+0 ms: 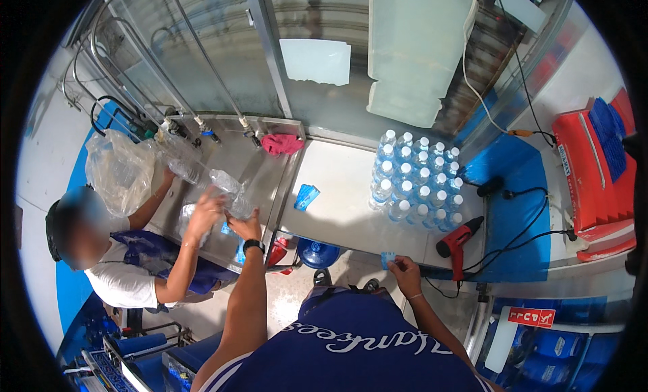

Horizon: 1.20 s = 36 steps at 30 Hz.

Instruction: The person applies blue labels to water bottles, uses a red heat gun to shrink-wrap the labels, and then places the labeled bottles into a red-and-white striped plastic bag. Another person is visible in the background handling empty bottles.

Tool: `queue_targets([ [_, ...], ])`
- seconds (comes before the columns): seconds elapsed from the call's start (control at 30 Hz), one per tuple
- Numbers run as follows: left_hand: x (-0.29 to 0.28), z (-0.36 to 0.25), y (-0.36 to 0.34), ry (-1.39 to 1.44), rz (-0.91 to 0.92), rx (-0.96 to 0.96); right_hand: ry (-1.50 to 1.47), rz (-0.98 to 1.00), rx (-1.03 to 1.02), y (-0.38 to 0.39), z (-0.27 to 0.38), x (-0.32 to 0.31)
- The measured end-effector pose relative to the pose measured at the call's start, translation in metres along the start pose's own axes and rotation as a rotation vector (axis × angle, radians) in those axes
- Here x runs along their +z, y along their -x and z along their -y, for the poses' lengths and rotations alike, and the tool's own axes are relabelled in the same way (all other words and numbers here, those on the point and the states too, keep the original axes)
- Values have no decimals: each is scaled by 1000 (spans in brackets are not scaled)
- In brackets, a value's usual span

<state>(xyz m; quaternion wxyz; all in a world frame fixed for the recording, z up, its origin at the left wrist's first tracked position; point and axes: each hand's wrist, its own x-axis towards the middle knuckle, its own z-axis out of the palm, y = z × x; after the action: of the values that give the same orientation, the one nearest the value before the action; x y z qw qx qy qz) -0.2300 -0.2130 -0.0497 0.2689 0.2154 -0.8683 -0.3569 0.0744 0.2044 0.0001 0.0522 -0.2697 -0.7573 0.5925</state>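
From where I stand, the right hand [407, 276] pinches a small, flat blue label [388, 259] between thumb and fingertips at the near edge of the smooth white counter [331, 169], its long axis running roughly away from the wearer. The left hand [246, 226] is at the near end of a clear, crinkly plastic bottle [229, 184] over the metal basin, beside a co-worker's hand [208, 213]; I can't tell whether its fingers close on it, but the bottle slants away and leftward. Glossy capped bottles [423, 191] stand upright in rows on the counter.
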Motion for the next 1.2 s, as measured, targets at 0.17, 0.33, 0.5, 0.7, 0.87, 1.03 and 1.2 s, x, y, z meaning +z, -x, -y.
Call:
queue_targets([
  [0.17, 4, -9, -28, 372, 116, -39, -24, -16, -29, 6, 15, -4],
  [0.33, -18, -72, 60, 326, 381, 427, -68, -53, -246, 11, 74, -1],
  [0.5, -28, -162, 161, 334, 792, 688, -77, -79, -463, 1, 150, 9],
  [0.7, -35, -210, 213, 446, 983, 689, 248, -234, -622, -6, 175, 4],
  [0.87, -27, -213, 221, 372, 1092, 761, 503, -453, -692, -6, 146, -1],
  [1.03, -12, -210, 241, 463, 1204, 540, 157, -170, -483, -17, 95, 13],
  [1.2, 13, -200, 258, 563, 1215, 483, -73, -89, -277, -32, 50, 27],
])
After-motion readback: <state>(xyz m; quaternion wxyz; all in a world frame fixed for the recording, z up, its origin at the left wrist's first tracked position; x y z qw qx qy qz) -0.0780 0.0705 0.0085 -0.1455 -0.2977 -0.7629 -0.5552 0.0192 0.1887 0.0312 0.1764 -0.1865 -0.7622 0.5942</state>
